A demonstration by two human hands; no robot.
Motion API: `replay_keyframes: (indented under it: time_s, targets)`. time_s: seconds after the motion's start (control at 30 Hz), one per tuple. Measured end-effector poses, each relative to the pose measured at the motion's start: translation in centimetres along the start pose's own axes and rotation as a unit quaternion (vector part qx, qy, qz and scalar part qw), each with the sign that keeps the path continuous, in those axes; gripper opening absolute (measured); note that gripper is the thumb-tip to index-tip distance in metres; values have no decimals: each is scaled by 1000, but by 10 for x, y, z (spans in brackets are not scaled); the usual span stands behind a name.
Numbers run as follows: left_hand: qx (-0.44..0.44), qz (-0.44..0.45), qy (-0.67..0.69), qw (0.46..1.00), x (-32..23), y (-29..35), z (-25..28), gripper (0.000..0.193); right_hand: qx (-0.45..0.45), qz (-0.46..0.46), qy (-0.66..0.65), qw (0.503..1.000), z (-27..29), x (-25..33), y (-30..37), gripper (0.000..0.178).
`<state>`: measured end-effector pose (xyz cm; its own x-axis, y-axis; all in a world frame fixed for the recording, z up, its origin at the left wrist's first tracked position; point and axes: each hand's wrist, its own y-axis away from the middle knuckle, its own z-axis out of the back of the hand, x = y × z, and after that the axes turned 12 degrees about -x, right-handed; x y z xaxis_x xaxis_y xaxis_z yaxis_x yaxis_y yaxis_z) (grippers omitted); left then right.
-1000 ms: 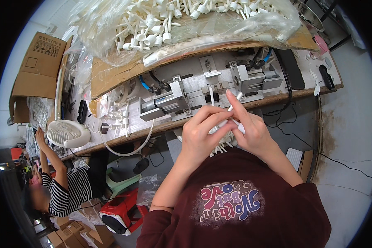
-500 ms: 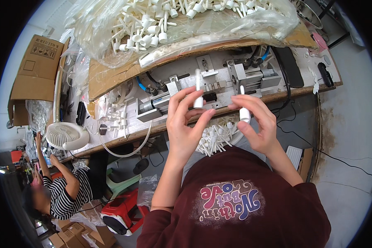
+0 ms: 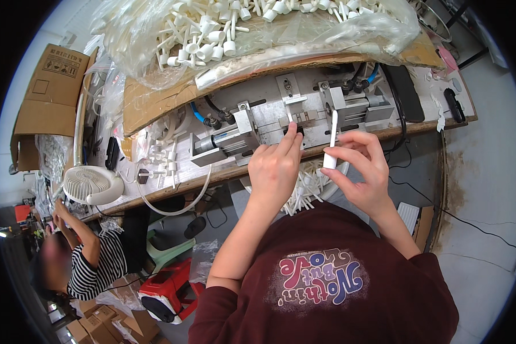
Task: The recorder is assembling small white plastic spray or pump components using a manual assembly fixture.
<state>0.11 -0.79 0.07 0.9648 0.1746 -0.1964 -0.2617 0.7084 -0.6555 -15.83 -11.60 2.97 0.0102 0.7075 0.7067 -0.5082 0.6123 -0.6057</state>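
My left hand (image 3: pixel 275 172) reaches over the metal clamping fixture (image 3: pixel 295 103), its fingers stretched forward and close together. A white stem (image 3: pixel 290 116) shows just beyond the fingertips, in the middle of the fixture; the rest of that capped stick is hidden under the hand, and so is the thumb. To the right, my right hand (image 3: pixel 364 169) pinches a second white capped stick (image 3: pixel 329 161) between thumb and fingers. Its cap is at the bottom and its thin stem points up, in front of the right cylinder (image 3: pixel 355 109).
Many white capped sticks (image 3: pixel 212 40) lie on plastic film over cardboard (image 3: pixel 155 109) behind the fixture. More white sticks (image 3: pixel 304 192) sit below the bench edge, near my lap. A small white fan (image 3: pixel 92 185) stands at left; a person in a striped top (image 3: pixel 106 258) works beyond.
My left hand has moved forward and turned palm down, bringing its white capped stick onto the fixture. The right hand stays near its place, its stick now more plainly in view.
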Motion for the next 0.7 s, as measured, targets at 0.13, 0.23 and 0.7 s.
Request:
replay_keyframes:
  time_s: [0.13,0.23,0.7]
  targets:
    - [11,7,2,1000,0,-4,1,26,15,-10,2,1000,2,-2,1,32]
    - [3,22,26,999,1,-4,2,26,17,-41,-26,999,-1,0,4,31]
    - [-194,55,-52,978,56,-107,53,24,108,185,130,968,-27,-25,-6,24]
